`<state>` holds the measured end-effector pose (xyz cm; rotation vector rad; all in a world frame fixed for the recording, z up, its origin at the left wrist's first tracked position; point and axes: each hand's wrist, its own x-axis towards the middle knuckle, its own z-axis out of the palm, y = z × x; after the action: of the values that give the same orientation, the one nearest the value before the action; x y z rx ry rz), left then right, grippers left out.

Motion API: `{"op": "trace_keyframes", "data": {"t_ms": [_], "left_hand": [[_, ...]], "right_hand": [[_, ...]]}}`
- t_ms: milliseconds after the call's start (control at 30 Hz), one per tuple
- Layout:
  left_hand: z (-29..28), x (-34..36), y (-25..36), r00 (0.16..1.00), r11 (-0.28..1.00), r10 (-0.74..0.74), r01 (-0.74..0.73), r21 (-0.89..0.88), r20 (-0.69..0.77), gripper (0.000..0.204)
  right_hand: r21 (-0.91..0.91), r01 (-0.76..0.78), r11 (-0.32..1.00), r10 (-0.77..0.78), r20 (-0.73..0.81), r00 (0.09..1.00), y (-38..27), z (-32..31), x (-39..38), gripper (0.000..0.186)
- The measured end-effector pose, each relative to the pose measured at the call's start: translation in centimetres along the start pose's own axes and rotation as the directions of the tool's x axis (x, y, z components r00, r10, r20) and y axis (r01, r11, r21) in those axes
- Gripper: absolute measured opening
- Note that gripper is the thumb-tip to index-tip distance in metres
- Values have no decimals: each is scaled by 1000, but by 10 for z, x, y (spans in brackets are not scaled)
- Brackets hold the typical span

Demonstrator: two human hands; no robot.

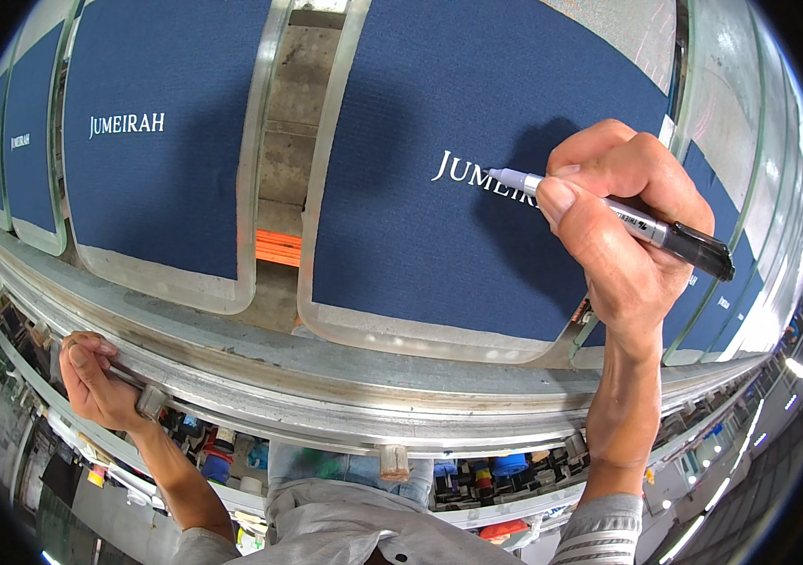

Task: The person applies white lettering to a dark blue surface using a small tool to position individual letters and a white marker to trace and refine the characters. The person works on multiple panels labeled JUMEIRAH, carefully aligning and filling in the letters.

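My right hand (632,207) is closed round a silver marker (642,223) with a black cap on its back end. Its pale tip meets the white printed lettering (463,169) on a dark blue fabric panel (392,254), or hovers just above it; which, I cannot tell. The panel lies flat on a glassy board (420,347) with rounded corners. Lower left, my left hand (96,381) is curled up at the outer edge of the metal rail (326,405). Its fingers are bent in, and whatever they may hold is hidden.
To the left, another blue panel (166,188) with matching lettering lies on its own board, and several more follow. Further boards with blue panels (717,198) run off to the right. An orange strip (279,247) shows in the gap between boards. A wooden block (394,462) juts below the rail.
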<state>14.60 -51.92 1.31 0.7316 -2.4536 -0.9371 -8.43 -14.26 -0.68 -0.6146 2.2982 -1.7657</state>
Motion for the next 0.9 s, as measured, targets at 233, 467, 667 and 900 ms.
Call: {"op": "trace_keyframes", "data": {"t_ms": [233,467,667,900], "left_hand": [[1,0,-1,1000,1000,-4,4,-1,-6,33],[1,-1,-1,1000,1000,-13,13,-9,-16,33],[0,0,-2,1000,1000,-12,12,-16,-6,35],[-2,-1,-4,1000,999,-18,18,-34,4,36]], "right_hand": [[4,22,1000,-22,11,1000,1,0,1,8],[6,34,999,-34,15,999,2,0,1,8],[8,38,999,-38,14,999,2,0,1,9],[-12,53,999,-52,38,998,2,-2,1,9]]}}
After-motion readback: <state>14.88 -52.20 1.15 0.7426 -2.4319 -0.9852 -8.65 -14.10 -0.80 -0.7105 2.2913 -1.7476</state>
